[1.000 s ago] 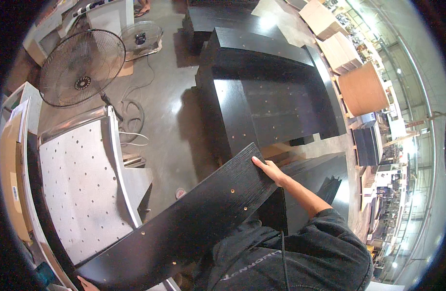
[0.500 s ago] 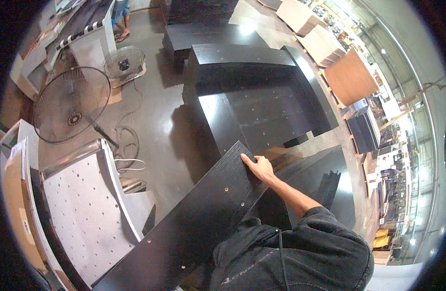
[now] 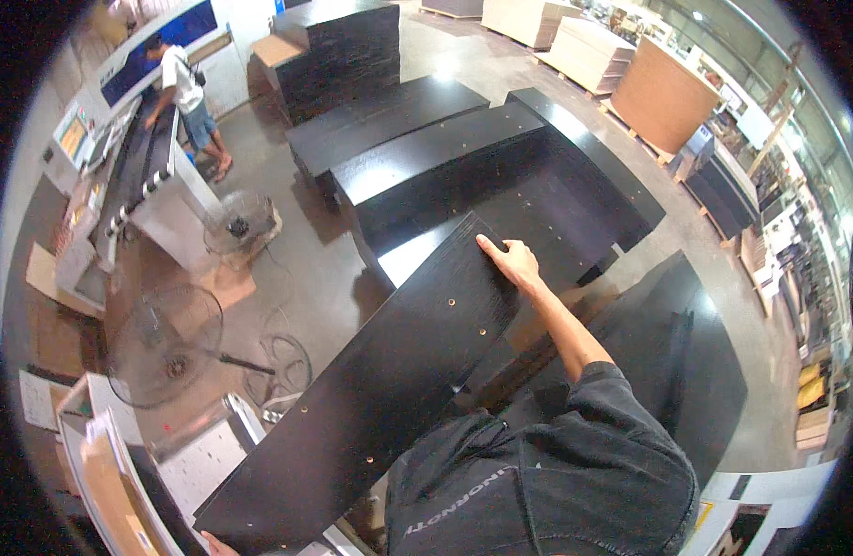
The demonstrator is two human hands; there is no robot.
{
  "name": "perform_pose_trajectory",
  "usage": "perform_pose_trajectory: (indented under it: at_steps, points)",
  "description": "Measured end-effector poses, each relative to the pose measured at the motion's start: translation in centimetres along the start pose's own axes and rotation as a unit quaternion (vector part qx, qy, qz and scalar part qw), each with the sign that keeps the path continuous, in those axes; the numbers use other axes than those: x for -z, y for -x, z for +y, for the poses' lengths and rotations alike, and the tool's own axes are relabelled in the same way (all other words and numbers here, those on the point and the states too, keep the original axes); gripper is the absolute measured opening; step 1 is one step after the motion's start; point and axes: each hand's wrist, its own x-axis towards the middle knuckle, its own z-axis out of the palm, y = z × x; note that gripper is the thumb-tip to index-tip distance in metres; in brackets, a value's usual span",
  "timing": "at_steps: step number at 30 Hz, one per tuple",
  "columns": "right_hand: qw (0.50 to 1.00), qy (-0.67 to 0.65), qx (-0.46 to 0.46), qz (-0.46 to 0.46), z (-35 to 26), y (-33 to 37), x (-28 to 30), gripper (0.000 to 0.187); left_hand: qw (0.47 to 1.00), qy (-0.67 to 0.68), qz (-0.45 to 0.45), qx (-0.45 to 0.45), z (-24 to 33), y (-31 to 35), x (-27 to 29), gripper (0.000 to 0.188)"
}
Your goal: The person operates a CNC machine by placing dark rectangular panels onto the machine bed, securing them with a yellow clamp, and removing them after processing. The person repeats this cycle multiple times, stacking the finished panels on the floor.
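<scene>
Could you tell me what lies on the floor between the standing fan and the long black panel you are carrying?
In the head view, loops of cable lie on the concrete floor between the fan and the black panel, which the right hand holds.

Dark grey short-sleeved shirt (pale printed lettering across the chest), bare forearm, bare hands point(image 3: 510, 262).

Blue wall sign point(image 3: 158, 42) far left, small orange-lit screen point(image 3: 72, 137) below — perhaps a control panel
</scene>
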Motion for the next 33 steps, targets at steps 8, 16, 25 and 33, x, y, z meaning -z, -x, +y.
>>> perform_pose_trajectory:
  at_steps: [8,16,25,33]
  points:
    - [0.995,-0.057,-0.069,0.032,1.3,-12.2,0.7,0.100,0.991,0.027,-0.083,-0.104,20.5,-6.3,-11.8,0.078]
    - [0.990,-0.012,-0.139,0.032,4.6,-18.1,2.7,0.092,0.966,0.070,-0.218,-0.120,32.2,-4.4,-25.7,0.075]
    - [0.980,-0.007,-0.164,0.111,9.2,-22.8,10.4,0.071,0.935,0.025,-0.352,-0.047,39.4,2.8,-46.9,0.064]
    - [0.970,-0.020,-0.220,0.105,11.2,-24.4,6.7,0.062,0.905,-0.034,-0.424,-0.019,36.4,4.1,-55.4,0.063]
